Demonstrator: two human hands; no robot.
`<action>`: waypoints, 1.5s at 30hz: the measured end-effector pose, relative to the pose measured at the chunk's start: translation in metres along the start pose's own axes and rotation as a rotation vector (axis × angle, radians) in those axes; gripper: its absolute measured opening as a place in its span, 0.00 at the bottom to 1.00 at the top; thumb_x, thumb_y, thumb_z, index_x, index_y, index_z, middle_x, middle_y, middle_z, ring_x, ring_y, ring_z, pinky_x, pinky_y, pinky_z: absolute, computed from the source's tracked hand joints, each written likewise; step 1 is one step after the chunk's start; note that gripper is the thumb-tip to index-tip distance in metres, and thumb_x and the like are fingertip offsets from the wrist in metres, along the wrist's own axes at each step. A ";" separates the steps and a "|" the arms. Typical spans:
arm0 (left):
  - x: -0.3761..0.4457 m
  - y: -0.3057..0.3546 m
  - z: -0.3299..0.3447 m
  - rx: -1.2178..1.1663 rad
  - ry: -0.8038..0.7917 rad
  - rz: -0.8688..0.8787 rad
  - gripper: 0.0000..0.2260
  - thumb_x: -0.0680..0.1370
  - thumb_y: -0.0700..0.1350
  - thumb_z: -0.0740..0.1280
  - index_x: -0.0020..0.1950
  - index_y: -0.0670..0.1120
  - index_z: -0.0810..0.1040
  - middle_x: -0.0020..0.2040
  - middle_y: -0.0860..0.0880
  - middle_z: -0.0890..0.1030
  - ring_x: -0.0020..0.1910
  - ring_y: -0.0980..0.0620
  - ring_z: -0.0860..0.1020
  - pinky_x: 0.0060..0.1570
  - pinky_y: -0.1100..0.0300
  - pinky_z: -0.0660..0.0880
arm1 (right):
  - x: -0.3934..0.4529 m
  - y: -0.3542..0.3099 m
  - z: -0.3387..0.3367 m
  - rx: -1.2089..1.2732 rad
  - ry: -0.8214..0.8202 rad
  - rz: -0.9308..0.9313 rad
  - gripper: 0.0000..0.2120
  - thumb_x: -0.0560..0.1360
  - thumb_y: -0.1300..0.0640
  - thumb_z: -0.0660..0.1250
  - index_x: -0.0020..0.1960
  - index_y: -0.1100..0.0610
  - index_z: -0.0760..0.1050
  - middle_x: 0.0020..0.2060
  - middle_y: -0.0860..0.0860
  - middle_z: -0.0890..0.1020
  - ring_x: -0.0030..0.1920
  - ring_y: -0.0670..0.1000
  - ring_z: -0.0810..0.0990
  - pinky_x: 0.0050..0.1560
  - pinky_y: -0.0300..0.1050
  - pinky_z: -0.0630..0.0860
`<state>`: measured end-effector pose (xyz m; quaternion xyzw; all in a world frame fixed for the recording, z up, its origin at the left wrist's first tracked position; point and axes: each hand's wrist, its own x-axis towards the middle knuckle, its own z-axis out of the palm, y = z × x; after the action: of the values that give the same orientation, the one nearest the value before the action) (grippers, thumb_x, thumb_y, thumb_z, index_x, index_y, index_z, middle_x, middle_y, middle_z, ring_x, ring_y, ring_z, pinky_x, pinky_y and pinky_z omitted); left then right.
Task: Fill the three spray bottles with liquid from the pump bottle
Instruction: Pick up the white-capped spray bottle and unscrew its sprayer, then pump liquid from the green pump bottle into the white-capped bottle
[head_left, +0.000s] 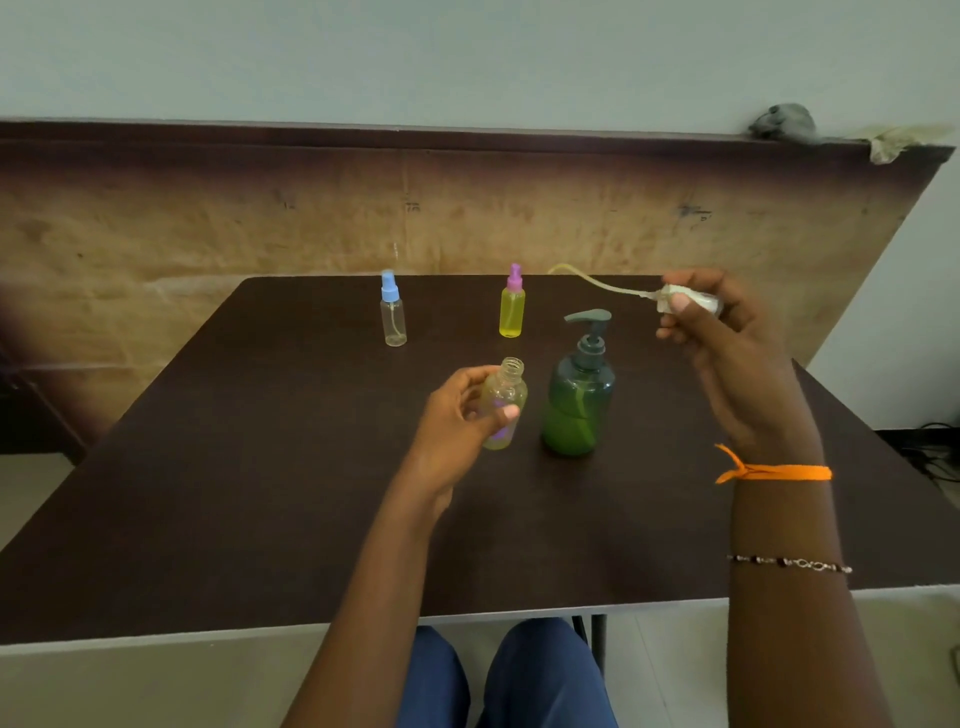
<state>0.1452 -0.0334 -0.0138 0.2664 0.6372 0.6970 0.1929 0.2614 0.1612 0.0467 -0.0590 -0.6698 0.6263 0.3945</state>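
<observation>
My left hand (457, 415) grips an uncapped clear spray bottle (505, 400), its threaded neck open at the top, just left of the green pump bottle (579, 400) standing on the dark table (260, 493). My right hand (727, 332) is raised to the right of the pump and holds a white spray cap (691, 302) with its thin dip tube (592, 283) curving out to the left. Further back stand a clear bottle with a blue cap (393, 317), which looks empty, and a bottle with a pink cap (512, 304) full of yellow liquid.
A brown board (311, 208) rises behind the table's far edge, with crumpled cloth (784, 124) on its top right. The table's near edge (311, 631) runs above my knees. Cables (935, 447) lie on the floor at the right.
</observation>
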 end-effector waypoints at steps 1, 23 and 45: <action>0.000 0.000 0.002 0.002 0.005 0.004 0.16 0.74 0.33 0.68 0.57 0.48 0.75 0.51 0.53 0.80 0.48 0.63 0.78 0.44 0.74 0.73 | -0.003 0.005 -0.001 0.050 0.057 0.008 0.10 0.68 0.50 0.72 0.48 0.50 0.79 0.47 0.49 0.78 0.43 0.44 0.78 0.46 0.37 0.77; 0.005 -0.011 0.017 -0.055 -0.016 -0.059 0.15 0.74 0.35 0.68 0.56 0.52 0.75 0.53 0.53 0.81 0.52 0.60 0.78 0.47 0.70 0.74 | -0.043 0.111 0.006 -0.863 0.335 0.441 0.10 0.70 0.57 0.74 0.49 0.58 0.78 0.46 0.54 0.82 0.49 0.55 0.79 0.45 0.40 0.67; 0.004 -0.001 0.010 -0.097 0.024 -0.023 0.14 0.75 0.36 0.68 0.57 0.49 0.74 0.53 0.52 0.81 0.52 0.60 0.79 0.45 0.71 0.75 | -0.016 0.094 0.056 -0.721 0.052 -0.345 0.47 0.63 0.68 0.77 0.74 0.56 0.54 0.69 0.57 0.62 0.69 0.49 0.64 0.66 0.27 0.60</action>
<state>0.1483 -0.0229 -0.0135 0.2408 0.6080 0.7280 0.2058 0.1995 0.1269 -0.0383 -0.0962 -0.8366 0.2737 0.4647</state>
